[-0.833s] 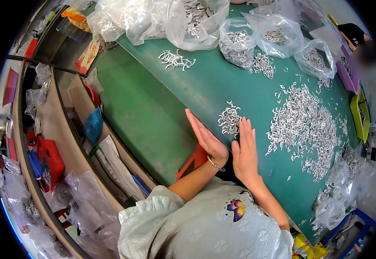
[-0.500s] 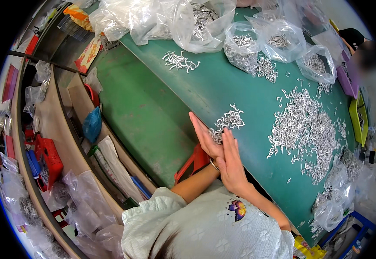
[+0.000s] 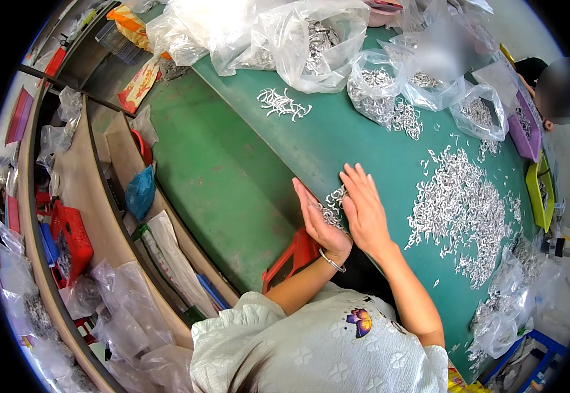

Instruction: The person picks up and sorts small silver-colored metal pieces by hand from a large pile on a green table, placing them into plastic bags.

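Observation:
At the table's near left edge, my left hand [image 3: 324, 229] is cupped with its fingers curved up, holding a cluster of small curved silver metal pieces [image 3: 332, 215] against its palm. Some of that cluster reaches onto the table beside the edge. My right hand [image 3: 367, 213] lies just right of it on the green tabletop [image 3: 311, 147], fingers stretched out and thumb side toward the pieces. Its palm faces down, so what is beneath it is hidden. A silver bangle [image 3: 332, 261] circles my left wrist.
A wide heap of similar pieces [image 3: 458, 213] spreads to the right, and a small pile of longer curved pieces [image 3: 283, 104] lies farther off. Clear bags [image 3: 373, 88] line the far side. Purple [image 3: 526, 128] and lime trays [image 3: 540, 193] stand at right, near another person. A red stool [image 3: 291, 259] is below.
My right hand has lifted away from my left and shifted right and farther out over the table. The cluster of pieces now sits closer in against my left palm, with less spread on the table.

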The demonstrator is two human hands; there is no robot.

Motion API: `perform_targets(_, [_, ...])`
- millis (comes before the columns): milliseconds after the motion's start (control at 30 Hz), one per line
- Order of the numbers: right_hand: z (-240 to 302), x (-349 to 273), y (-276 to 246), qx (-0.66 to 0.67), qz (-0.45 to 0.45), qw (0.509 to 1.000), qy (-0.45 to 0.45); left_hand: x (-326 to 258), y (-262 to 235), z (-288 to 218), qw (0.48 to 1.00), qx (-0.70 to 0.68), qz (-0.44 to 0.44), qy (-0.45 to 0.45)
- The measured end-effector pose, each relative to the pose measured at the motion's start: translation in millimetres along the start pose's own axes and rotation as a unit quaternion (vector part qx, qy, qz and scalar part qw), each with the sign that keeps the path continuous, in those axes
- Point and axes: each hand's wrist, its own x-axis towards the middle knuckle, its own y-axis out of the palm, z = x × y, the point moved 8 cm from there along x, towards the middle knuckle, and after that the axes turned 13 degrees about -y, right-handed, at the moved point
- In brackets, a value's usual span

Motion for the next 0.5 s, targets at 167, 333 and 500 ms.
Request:
perform_targets(167, [28.9, -12.7, 14.0, 0.056, 0.02, 0.998, -0.028, 0.4, -7.6, -1.9, 0.997, 0.072, 0.027, 0.025])
perform_targets(333, [40.3, -16.1, 21.8, 0.098, 0.027, 0.994, -0.031, 0.8, -19.9, 13.8, 0.997, 0.073, 0.0, 0.021])
perform_targets(500, [58.9, -0.8, 31.1, 0.03, 0.042, 0.99, -0.128, -2.4, -29.9, 33.7, 0.999, 0.026, -0.015, -0.017])
